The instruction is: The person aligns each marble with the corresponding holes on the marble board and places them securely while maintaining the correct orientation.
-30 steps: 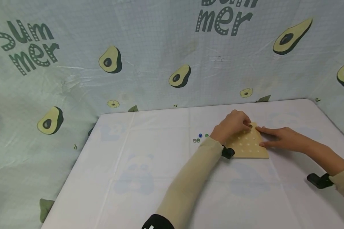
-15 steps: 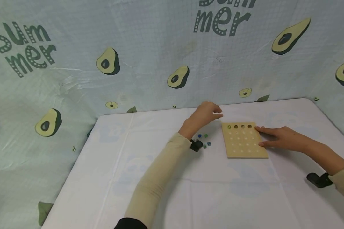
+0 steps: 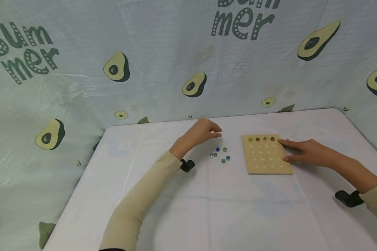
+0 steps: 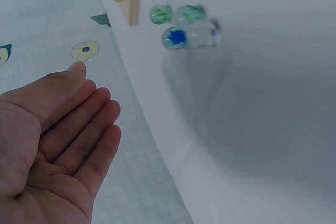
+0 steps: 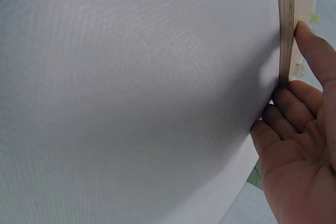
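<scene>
**Left hand (image 3: 198, 134) poised, empty, beside clear glass marbles with blue and green swirls (image 3: 223, 160)**

Six of the marbles sit in a loose cluster on a white-covered table (image 3: 182, 219), just in front of the person's left hand — none in its grasp, the thumb near lightly curved fingers. To the right of the cluster, well apart from that hand, lies a flat, square, pale wooden board (image 3: 267, 164) dotted with shallow hollows. The right hand (image 3: 311, 151) touches its right edge with thumb and fingertips spread, steadying rather than gripping it. Four more glass balls (image 3: 250, 139) rest in hollows along the board's far row, the leftmost yellow-green.

The left wrist view reveals the bare palm and the coloured swirls inside the glass; the right wrist view alone shows the board's layered side (image 5: 286, 30) — the fingers meeting it at a corner.
</scene>
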### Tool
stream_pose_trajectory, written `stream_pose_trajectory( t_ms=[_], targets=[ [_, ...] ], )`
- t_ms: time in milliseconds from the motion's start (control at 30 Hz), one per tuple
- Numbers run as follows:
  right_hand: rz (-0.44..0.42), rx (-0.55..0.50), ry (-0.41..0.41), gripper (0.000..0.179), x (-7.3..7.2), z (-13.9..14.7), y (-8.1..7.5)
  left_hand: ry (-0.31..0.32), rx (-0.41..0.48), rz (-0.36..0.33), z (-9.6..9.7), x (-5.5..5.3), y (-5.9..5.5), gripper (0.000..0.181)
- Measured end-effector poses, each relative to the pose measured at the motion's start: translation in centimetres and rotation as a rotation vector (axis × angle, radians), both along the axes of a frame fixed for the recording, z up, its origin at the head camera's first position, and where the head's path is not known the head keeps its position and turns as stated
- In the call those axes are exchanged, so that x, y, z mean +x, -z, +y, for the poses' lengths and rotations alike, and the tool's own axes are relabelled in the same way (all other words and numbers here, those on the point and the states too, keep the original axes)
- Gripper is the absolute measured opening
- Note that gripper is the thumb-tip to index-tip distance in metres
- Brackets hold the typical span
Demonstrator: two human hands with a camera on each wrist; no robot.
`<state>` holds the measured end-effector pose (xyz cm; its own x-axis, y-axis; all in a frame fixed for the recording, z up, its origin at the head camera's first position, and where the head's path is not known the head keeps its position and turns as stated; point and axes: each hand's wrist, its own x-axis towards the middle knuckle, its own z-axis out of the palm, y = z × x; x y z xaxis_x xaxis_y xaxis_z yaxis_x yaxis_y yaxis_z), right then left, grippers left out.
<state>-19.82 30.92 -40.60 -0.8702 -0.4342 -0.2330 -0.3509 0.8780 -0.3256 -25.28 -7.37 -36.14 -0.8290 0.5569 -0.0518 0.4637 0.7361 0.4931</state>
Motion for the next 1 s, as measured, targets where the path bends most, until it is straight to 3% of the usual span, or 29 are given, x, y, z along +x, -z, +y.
stream_pose_trajectory(
  t_ms=[267,433,1000],
  targets=[
    [0.008,-0.001,0.007,0.090,0.1,-0.2,0.2,0.072,0.022,-0.018,-2.8,1.9,1.0,0.029],
    [0.004,-0.007,0.011,0.090,0.5,-0.1,0.2,0.070,0.021,-0.044,-4.0,2.9,2.0,0.029],
    [-0.015,-0.026,0.033,0.090,0.7,0.0,0.4,0.080,0.036,-0.001,-3.6,4.2,4.0,0.026]
  ],
)
